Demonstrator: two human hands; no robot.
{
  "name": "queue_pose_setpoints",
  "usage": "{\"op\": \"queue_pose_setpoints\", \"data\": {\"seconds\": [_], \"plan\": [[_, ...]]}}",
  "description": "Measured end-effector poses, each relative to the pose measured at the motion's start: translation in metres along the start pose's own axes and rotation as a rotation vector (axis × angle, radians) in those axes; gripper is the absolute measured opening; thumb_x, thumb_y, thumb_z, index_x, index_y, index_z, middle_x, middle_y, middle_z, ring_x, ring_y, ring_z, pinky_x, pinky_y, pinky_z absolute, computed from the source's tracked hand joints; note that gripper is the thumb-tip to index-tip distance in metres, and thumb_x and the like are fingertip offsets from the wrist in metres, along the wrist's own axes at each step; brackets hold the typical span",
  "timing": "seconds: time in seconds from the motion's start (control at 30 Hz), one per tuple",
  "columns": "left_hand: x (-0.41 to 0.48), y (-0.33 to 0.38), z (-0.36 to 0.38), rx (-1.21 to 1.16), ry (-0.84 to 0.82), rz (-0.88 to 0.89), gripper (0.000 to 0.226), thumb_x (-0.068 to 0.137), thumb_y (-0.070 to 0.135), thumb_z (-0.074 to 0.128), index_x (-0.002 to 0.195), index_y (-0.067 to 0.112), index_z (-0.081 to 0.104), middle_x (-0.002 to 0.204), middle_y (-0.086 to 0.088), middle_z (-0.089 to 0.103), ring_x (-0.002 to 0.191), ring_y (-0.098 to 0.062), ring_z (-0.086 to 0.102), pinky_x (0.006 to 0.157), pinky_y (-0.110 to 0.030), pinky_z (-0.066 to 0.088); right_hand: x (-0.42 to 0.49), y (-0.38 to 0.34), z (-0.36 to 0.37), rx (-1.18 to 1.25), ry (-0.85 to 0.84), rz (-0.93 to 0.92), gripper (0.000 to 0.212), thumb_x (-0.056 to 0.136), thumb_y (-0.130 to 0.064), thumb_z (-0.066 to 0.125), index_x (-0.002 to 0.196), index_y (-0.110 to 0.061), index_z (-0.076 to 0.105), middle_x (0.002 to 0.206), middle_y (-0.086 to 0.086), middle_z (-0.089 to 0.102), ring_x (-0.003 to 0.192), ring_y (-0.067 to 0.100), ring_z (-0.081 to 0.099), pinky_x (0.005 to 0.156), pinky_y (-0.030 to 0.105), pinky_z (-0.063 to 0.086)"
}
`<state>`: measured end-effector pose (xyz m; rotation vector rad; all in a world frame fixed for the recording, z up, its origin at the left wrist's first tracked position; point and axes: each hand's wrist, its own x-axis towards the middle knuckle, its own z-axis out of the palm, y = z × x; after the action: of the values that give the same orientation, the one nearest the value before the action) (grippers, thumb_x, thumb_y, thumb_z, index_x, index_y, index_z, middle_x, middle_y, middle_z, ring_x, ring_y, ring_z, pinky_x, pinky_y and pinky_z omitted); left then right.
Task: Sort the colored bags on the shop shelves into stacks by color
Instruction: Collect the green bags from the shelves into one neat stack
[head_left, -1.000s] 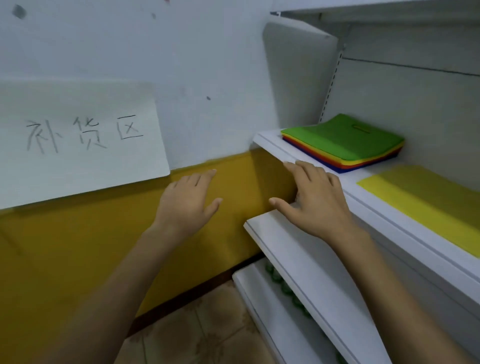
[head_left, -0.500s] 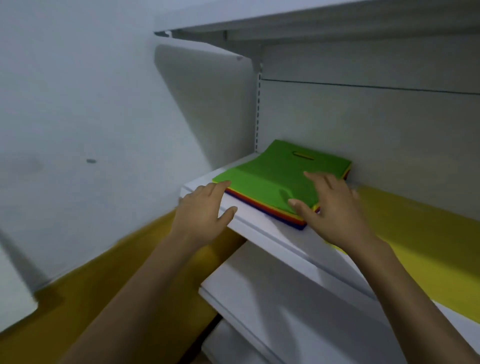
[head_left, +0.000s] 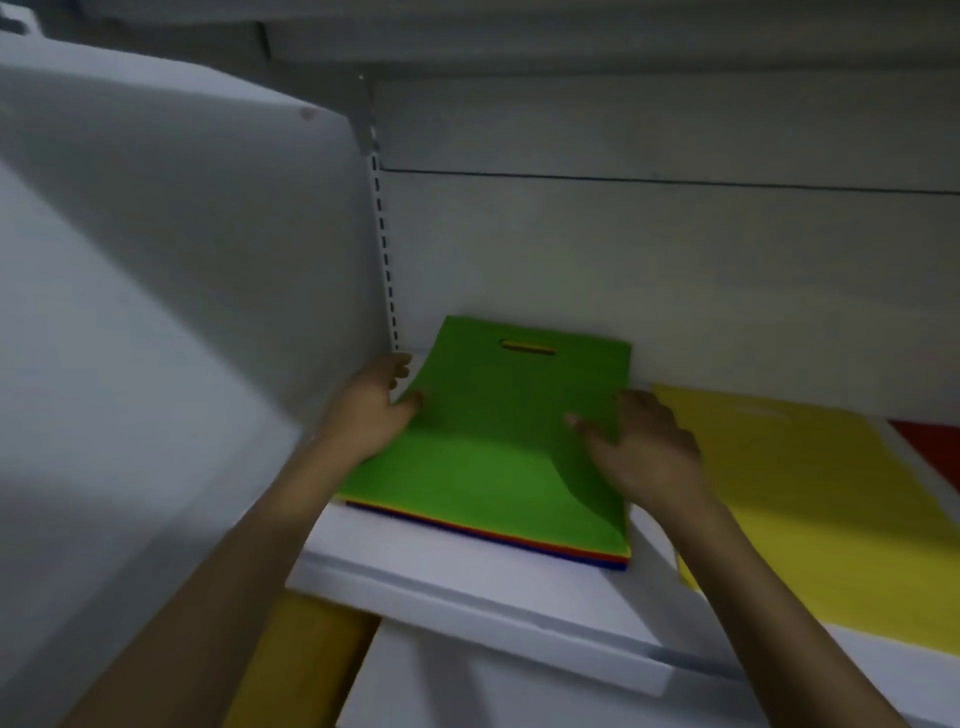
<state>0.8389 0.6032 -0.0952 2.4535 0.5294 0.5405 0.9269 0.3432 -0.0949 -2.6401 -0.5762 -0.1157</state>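
Observation:
A mixed stack of flat bags (head_left: 519, 540) lies at the left end of the white shelf (head_left: 467, 587), with a green bag (head_left: 488, 447) on top and yellow, red and blue edges showing beneath. My left hand (head_left: 371, 405) grips the green bag's left edge, thumb on top. My right hand (head_left: 639, 447) grips the right edge, which curls upward. A yellow bag (head_left: 810, 499) lies flat to the right, and a red bag (head_left: 930, 447) shows at the frame's right edge.
The shelf's side panel (head_left: 208, 260) stands close on the left and the back panel (head_left: 675, 275) is right behind the stack. Another shelf (head_left: 519, 31) hangs overhead. A lower shelf (head_left: 493, 691) juts out beneath.
My view has swung right and closer to the shelf. Both hands moved from the shelf front onto the stack and took hold of the green bag's two side edges, lifting the right one.

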Motion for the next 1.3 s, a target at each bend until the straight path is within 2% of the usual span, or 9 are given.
{"op": "queue_pose_setpoints", "data": {"seconds": [0.13, 0.27, 0.4, 0.5, 0.73, 0.9, 1.0, 1.2, 1.3], "plan": [[0.037, -0.017, 0.014, 0.006, -0.199, -0.089, 0.073, 0.091, 0.040, 0.058, 0.148, 0.006, 0.027, 0.150, -0.013, 0.035, 0.135, -0.028, 0.038, 0.108, -0.033, 0.034, 0.007, -0.008, 0.028, -0.125, -0.006, 0.108, 0.073, 0.092, -0.061, 0.039, 0.143, -0.010, 0.031, 0.152, 0.010, 0.025, 0.139, 0.027, 0.026, 0.110, 0.045, 0.024], [0.039, -0.033, 0.030, -0.074, -0.261, -0.101, 0.079, 0.072, 0.071, 0.048, 0.135, 0.022, 0.046, 0.134, -0.006, 0.055, 0.119, -0.027, 0.053, 0.098, -0.037, 0.044, 0.008, -0.004, 0.047, -0.340, 0.118, 0.107, 0.074, 0.089, -0.069, 0.025, 0.132, -0.014, 0.050, 0.149, 0.011, 0.035, 0.138, 0.024, 0.032, 0.108, 0.046, 0.027], [0.035, -0.039, 0.037, -0.234, -0.119, -0.022, 0.049, 0.088, 0.038, 0.062, 0.132, 0.020, 0.051, 0.130, -0.004, 0.058, 0.116, -0.023, 0.055, 0.090, -0.028, 0.041, 0.013, -0.001, 0.053, -0.406, 0.281, 0.020, 0.070, 0.081, -0.067, 0.031, 0.086, -0.012, 0.073, 0.101, 0.016, 0.064, 0.098, 0.033, 0.061, 0.085, 0.045, 0.044], [0.034, -0.042, 0.038, -0.301, -0.001, 0.066, 0.056, 0.075, 0.043, 0.058, 0.125, 0.018, 0.057, 0.120, -0.004, 0.063, 0.107, -0.020, 0.058, 0.081, -0.025, 0.039, 0.008, -0.002, 0.053, -0.461, 0.425, -0.028, 0.060, 0.083, -0.065, 0.039, 0.077, -0.017, 0.073, 0.078, 0.010, 0.061, 0.074, 0.032, 0.059, 0.069, 0.038, 0.041], [0.033, -0.040, 0.035, -0.151, 0.176, 0.105, 0.005, 0.089, 0.021, 0.062, 0.092, 0.018, 0.060, 0.077, 0.007, 0.055, 0.069, -0.018, 0.048, 0.059, -0.028, 0.028, 0.001, -0.003, 0.044, -0.073, 0.542, 0.053, 0.059, 0.081, -0.060, 0.049, 0.118, -0.016, 0.063, 0.076, 0.007, 0.070, 0.073, 0.029, 0.067, 0.073, 0.036, 0.040], [0.027, -0.031, 0.031, -0.164, 0.310, 0.192, 0.006, 0.091, 0.020, 0.060, 0.091, 0.014, 0.061, 0.078, 0.004, 0.056, 0.071, -0.020, 0.050, 0.059, -0.029, 0.031, 0.000, 0.000, 0.041, 0.244, 0.499, 0.061, 0.070, 0.073, -0.018, 0.080, 0.136, -0.015, 0.049, 0.066, -0.010, 0.056, 0.065, 0.021, 0.058, 0.072, 0.042, 0.048], [0.022, -0.028, 0.027, -0.182, 0.410, 0.231, 0.014, 0.090, 0.026, 0.057, 0.094, 0.012, 0.061, 0.081, -0.005, 0.063, 0.072, -0.025, 0.057, 0.059, -0.028, 0.032, 0.003, 0.002, 0.043, 0.411, 0.512, 0.091, 0.079, 0.074, -0.010, 0.079, 0.143, -0.013, 0.040, 0.068, -0.010, 0.054, 0.062, 0.008, 0.052, 0.064, 0.022, 0.043], [0.017, -0.021, 0.015, -0.181, 0.463, 0.319, 0.028, 0.088, 0.031, 0.050, 0.097, 0.007, 0.062, 0.078, -0.015, 0.063, 0.071, -0.035, 0.060, 0.058, -0.029, 0.032, 0.002, -0.002, 0.027, 0.487, 0.476, 0.127, 0.029, 0.077, -0.015, 0.078, 0.103, -0.006, 0.071, 0.063, -0.008, 0.057, 0.054, -0.004, 0.051, 0.053, 0.009, 0.035], [0.018, -0.009, 0.003, -0.275, 0.446, 0.368, 0.030, 0.090, 0.033, 0.049, 0.097, 0.006, 0.058, 0.073, -0.006, 0.055, 0.065, -0.031, 0.055, 0.058, -0.032, 0.036, -0.004, -0.003, 0.009, 0.742, 0.511, 0.167, 0.034, 0.077, -0.012, 0.078, 0.106, -0.013, 0.061, 0.068, 0.004, 0.059, 0.058, 0.007, 0.051, 0.055, 0.021, 0.041]]}}
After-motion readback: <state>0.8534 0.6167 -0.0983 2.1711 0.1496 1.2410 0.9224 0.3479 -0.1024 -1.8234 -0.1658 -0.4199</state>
